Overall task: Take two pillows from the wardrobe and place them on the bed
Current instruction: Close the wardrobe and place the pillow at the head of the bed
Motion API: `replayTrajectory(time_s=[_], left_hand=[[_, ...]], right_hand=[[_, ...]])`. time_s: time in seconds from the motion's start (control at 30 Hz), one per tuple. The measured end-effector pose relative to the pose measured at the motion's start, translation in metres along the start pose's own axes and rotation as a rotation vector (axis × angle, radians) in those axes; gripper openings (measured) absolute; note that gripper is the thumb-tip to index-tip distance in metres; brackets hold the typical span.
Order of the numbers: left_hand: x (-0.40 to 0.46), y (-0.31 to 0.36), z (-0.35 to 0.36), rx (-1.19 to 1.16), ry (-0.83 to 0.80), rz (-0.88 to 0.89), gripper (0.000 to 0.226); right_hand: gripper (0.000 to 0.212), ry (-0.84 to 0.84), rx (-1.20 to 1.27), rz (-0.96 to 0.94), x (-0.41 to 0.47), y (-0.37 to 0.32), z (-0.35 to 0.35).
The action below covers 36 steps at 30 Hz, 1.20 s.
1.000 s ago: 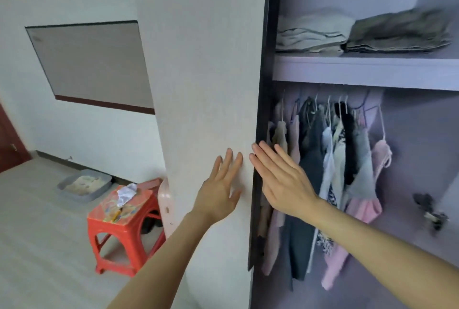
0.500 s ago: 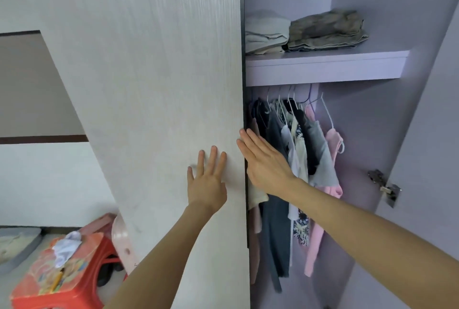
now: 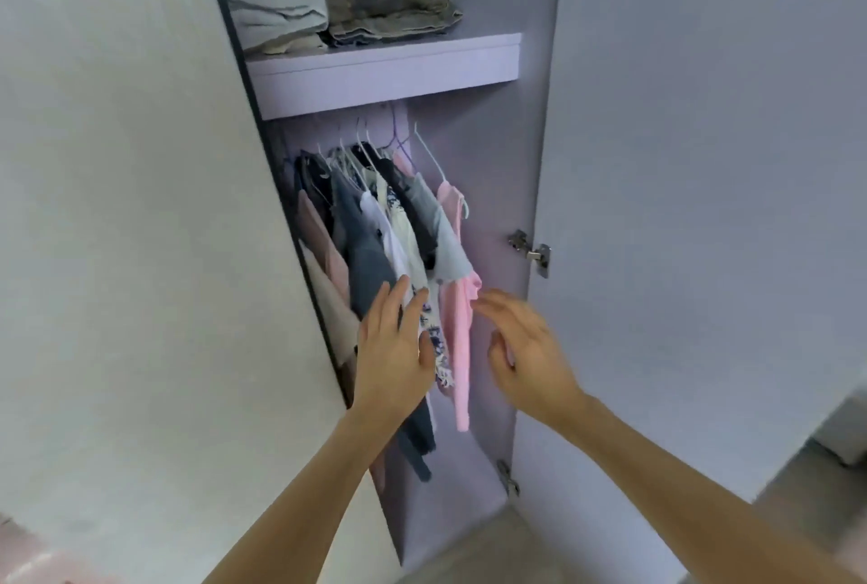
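The lilac wardrobe [image 3: 488,189] stands open in front of me. Its shelf [image 3: 389,72] carries two folded piles: a pale grey-green one [image 3: 277,6] on the left and a mottled olive one [image 3: 389,4] beside it. No pillow shows clearly. Below the shelf hang several garments [image 3: 384,231] on hangers. My left hand [image 3: 396,349] reaches in with fingers spread, against the hanging clothes. My right hand [image 3: 525,349] hovers open beside the pink garment [image 3: 457,316], holding nothing.
The left wardrobe door [image 3: 140,231] fills the left side, swung open. The right door [image 3: 703,208] stands open on the right, with metal hinges [image 3: 532,250]. Pale floor [image 3: 469,555] shows at the bottom; a grey object [image 3: 840,433] sits at the far right.
Both hands left the left door's edge and moved right and down into the opening by the hanging clothes. My view swung right; the red stool and wall panel dropped out of sight.
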<state>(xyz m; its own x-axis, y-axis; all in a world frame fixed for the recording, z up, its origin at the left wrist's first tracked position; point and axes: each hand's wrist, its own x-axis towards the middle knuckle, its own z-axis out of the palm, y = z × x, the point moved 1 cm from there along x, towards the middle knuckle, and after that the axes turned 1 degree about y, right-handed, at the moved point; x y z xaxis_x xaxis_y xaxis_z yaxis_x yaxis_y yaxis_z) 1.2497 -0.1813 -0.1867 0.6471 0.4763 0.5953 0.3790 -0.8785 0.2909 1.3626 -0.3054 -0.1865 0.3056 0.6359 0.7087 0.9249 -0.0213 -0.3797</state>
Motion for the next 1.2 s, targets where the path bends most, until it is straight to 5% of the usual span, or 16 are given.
replayTrajectory(time_s=[0.37, 0.6, 0.87, 1.2], left_hand=[[0.011, 0.199, 0.08, -0.322, -0.158, 0.643, 0.049], [0.031, 0.234, 0.067, -0.33, -0.151, 0.696, 0.056], [0.02, 0.204, 0.026, -0.533, -0.153, 0.57, 0.057], [-0.017, 0.106, -0.049, -0.623, 0.092, 0.321, 0.045]], right_hand=[[0.047, 0.585, -0.375, 0.448, -0.125, 0.058, -0.19], [0.068, 0.447, -0.095, 0.715, -0.11, 0.078, -0.192], [0.055, 0.523, -0.144, 0.327, -0.127, 0.035, -0.154], [0.046, 0.161, 0.048, -0.09, -0.086, -0.036, -0.068]])
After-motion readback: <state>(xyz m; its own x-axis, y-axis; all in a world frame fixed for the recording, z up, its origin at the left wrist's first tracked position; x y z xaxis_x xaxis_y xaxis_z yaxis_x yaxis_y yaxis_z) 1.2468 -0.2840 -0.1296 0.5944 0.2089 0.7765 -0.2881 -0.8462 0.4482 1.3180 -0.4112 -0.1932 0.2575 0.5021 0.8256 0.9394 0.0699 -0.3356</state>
